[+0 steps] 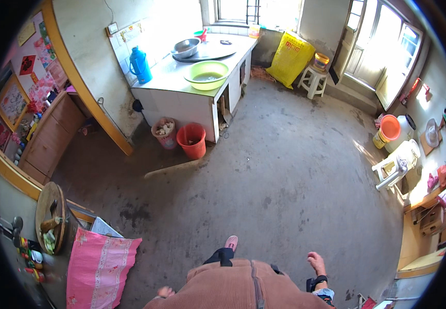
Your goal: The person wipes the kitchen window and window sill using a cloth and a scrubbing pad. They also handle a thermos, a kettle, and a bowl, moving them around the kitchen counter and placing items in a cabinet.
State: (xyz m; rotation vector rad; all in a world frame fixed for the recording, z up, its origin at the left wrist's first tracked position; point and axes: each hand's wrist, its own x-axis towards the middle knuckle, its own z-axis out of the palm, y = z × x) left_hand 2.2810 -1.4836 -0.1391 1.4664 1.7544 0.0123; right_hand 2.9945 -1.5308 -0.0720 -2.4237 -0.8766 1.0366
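My right hand [317, 262] hangs over the concrete floor at the lower right, fingers loosely curled, with nothing seen in it; a black band is round the wrist. My left hand [165, 292] shows only in part beside the brown jacket [230, 286], to the right of a pink patterned cloth [101, 266]; its fingers are unclear. One pink shoe [231, 242] points forward. Farther ahead, a green plastic basin [206, 75] with liquid, a metal basin [186, 47] and a blue thermos flask [140, 65] stand on the tiled counter [161, 90].
A red bucket [192, 141] and a pink bin [164, 133] stand at the counter's near end. To the left is a round wooden board [41, 204] with a cleaver and greens. White stools [397, 164] and an orange bucket [390, 127] line the right wall. A yellow sack [290, 60] leans near the doorway.
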